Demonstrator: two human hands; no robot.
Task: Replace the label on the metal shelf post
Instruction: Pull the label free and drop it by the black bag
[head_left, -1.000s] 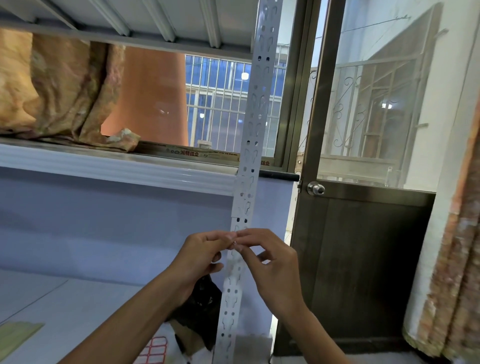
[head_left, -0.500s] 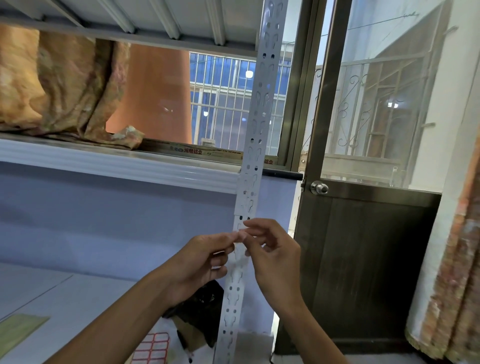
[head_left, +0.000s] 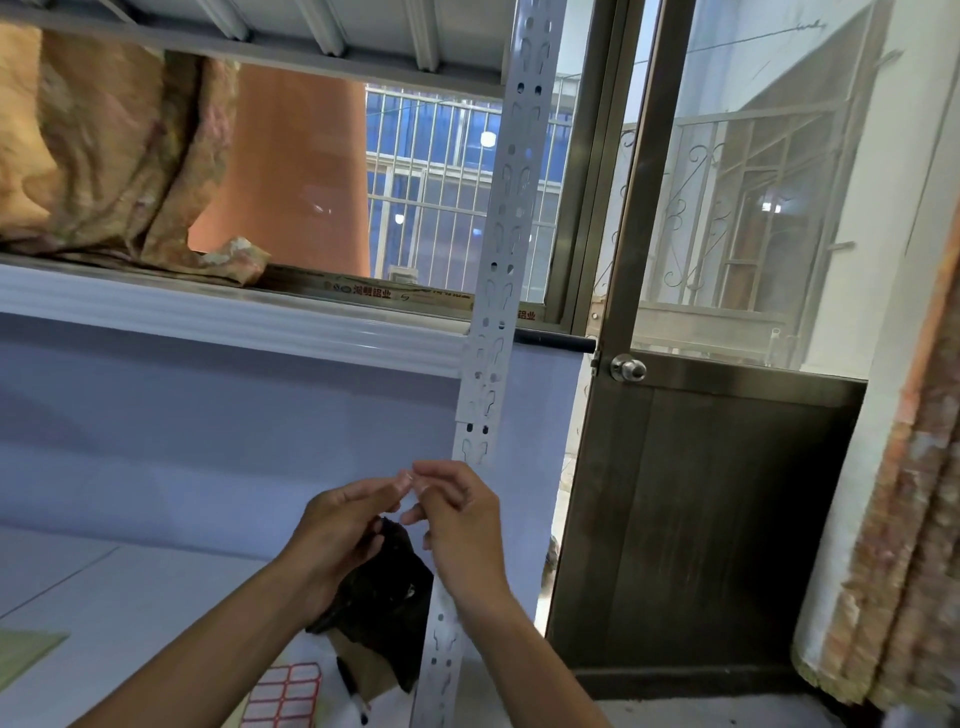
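Door (head_left: 727, 519) behind; left hand (head_left: 337, 525), right hand (head_left: 462, 525) fingertips touching by shelf post (head_left: 498, 291).

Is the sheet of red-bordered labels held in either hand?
No, the label sheet lies on the lower shelf below the forearms, while the left hand and right hand meet fingertips up by the post.

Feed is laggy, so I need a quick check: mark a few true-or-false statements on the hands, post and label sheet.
1. The left hand and right hand meet fingertip to fingertip just left of the post. True.
2. The red-bordered label sheet lies on the shelf below the hands. True.
3. The left hand holds the marker. False: the marker lies by the label sheet.
4. The door has a lever handle. False: the door has a round knob.
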